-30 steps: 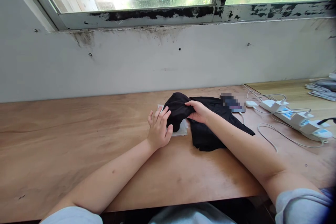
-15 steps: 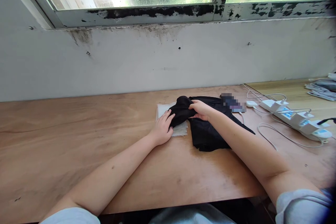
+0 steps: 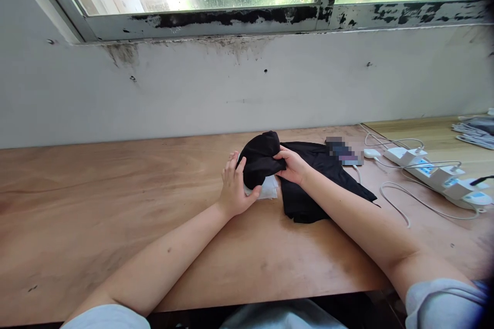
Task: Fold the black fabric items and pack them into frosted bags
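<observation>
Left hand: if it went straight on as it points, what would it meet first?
Probably the bunched black cloth, right by the left hand; whether they already touch is unclear.

On the brown wooden tabletop (image 3: 116,205), a flat, thin white sheet (image 3: 269,188) lay beneath a bunched black fabric piece (image 3: 259,162). Just right of the sheet was a spread black fabric piece (image 3: 303,200); a flat, dark rectangular device (image 3: 341,153) sat at its far right edge. Farther right came a small white plastic plug (image 3: 371,153), then a long white plastic power strip (image 3: 436,179). A folded grey fabric stack (image 3: 476,131) occupied the far right. Behind the tabletop stood the flat white wall (image 3: 193,92).
</observation>
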Demonstrator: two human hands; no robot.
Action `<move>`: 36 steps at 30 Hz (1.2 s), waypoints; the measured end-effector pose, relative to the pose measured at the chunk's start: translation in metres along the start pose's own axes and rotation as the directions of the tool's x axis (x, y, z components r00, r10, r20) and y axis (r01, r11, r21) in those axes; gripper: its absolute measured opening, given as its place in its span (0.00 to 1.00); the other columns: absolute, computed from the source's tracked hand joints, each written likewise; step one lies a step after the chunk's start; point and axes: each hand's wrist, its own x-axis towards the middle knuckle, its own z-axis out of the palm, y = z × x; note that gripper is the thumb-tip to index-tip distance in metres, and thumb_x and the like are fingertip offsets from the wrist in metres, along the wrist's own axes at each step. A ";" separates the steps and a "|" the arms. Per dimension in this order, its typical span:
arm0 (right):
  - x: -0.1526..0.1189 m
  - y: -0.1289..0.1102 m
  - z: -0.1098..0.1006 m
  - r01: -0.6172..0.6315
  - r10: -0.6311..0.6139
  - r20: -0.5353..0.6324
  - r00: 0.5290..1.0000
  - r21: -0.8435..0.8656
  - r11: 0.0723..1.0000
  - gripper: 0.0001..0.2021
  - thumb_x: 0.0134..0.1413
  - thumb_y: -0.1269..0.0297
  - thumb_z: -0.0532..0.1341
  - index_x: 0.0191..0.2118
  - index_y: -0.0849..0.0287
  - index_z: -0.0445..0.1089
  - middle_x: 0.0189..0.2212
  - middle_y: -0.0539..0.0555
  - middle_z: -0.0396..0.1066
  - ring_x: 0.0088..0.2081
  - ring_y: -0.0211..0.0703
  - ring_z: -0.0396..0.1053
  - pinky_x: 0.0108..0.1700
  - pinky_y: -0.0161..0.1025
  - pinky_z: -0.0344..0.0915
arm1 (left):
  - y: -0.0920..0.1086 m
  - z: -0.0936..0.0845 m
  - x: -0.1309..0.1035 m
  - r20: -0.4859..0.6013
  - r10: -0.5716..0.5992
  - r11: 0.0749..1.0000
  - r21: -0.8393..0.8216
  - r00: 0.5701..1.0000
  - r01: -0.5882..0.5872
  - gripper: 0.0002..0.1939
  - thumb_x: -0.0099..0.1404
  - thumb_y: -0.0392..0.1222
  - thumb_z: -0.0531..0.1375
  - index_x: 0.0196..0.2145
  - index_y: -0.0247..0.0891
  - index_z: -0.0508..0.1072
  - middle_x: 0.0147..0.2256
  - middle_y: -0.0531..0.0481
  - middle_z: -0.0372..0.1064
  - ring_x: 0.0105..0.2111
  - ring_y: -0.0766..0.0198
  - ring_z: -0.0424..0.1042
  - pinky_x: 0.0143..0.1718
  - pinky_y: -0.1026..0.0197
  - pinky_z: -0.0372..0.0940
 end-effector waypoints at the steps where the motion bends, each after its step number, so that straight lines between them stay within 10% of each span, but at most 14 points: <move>1: 0.000 0.000 0.004 0.011 -0.011 -0.007 1.000 0.007 1.000 0.21 0.41 0.77 0.60 0.43 0.52 0.68 0.33 0.47 0.74 0.32 0.39 0.72 0.34 0.36 0.73 | -0.001 0.003 0.001 -0.006 -0.013 1.000 -0.010 1.000 0.013 0.48 0.63 0.53 0.64 0.70 0.36 0.43 0.69 0.27 0.41 0.70 0.38 0.42 0.65 0.34 0.49; 8: -0.002 0.004 0.031 0.050 -0.050 0.002 0.999 0.024 0.998 0.18 0.45 0.74 0.63 0.44 0.51 0.68 0.37 0.48 0.74 0.37 0.41 0.73 0.41 0.39 0.74 | -0.022 0.016 0.003 -0.028 -0.197 0.972 -0.136 0.980 0.192 0.43 0.66 0.36 0.58 0.71 0.41 0.39 0.70 0.34 0.44 0.70 0.49 0.47 0.65 0.40 0.57; 12: 0.000 0.003 0.021 0.040 -0.047 -0.058 0.997 -0.111 0.993 0.17 0.42 0.72 0.63 0.42 0.52 0.69 0.31 0.46 0.73 0.32 0.39 0.71 0.34 0.35 0.71 | -0.033 0.010 0.003 0.067 -0.152 0.988 -0.030 0.986 0.154 0.38 0.61 0.24 0.50 0.68 0.42 0.53 0.71 0.40 0.45 0.71 0.51 0.45 0.67 0.38 0.54; 16: 0.003 -0.003 -0.008 -0.119 0.019 -0.206 0.978 -0.486 0.866 0.09 0.38 0.73 0.61 0.31 0.55 0.69 0.21 0.46 0.68 0.25 0.38 0.66 0.24 0.32 0.60 | -0.030 0.006 0.002 0.325 -0.016 0.997 0.070 0.945 -0.008 0.33 0.57 0.28 0.58 0.62 0.34 0.66 0.69 0.35 0.50 0.70 0.41 0.48 0.67 0.35 0.50; 21: 0.004 -0.008 -0.032 -0.175 -0.104 -0.301 0.948 -0.766 0.619 0.04 0.43 0.68 0.64 0.30 0.58 0.73 0.25 0.51 0.73 0.29 0.42 0.69 0.27 0.34 0.61 | -0.023 0.007 0.001 0.531 0.109 0.993 -0.095 0.840 -0.069 0.39 0.63 0.47 0.61 0.69 0.37 0.57 0.69 0.37 0.49 0.69 0.43 0.49 0.68 0.37 0.50; 27: -0.005 0.020 0.002 0.053 -0.351 -0.149 0.924 -0.861 0.505 0.19 0.56 0.51 0.63 0.48 0.58 0.75 0.47 0.60 0.77 0.51 0.54 0.73 0.53 0.46 0.66 | -0.024 0.013 0.002 0.557 0.114 0.988 -0.147 0.823 -0.037 0.31 0.68 0.54 0.58 0.66 0.47 0.62 0.68 0.43 0.54 0.69 0.43 0.51 0.66 0.35 0.52; 31: -0.014 0.052 0.022 0.264 -0.282 0.185 0.941 -0.925 0.273 0.33 0.64 0.45 0.56 0.66 0.62 0.62 0.67 0.65 0.58 0.69 0.57 0.53 0.69 0.53 0.49 | -0.027 0.013 0.005 0.475 0.111 0.966 -0.259 0.873 0.018 0.18 0.68 0.43 0.57 0.54 0.44 0.74 0.56 0.43 0.70 0.58 0.50 0.67 0.61 0.43 0.61; 36: -0.013 0.074 0.015 0.326 -0.155 0.312 0.937 -0.943 0.072 0.38 0.68 0.40 0.46 0.72 0.64 0.50 0.72 0.65 0.41 0.73 0.58 0.35 0.71 0.59 0.38 | -0.042 0.013 0.005 0.195 -0.324 0.898 -0.244 0.926 0.366 0.13 0.63 0.31 0.51 0.37 0.40 0.75 0.37 0.47 0.74 0.40 0.58 0.74 0.47 0.52 0.71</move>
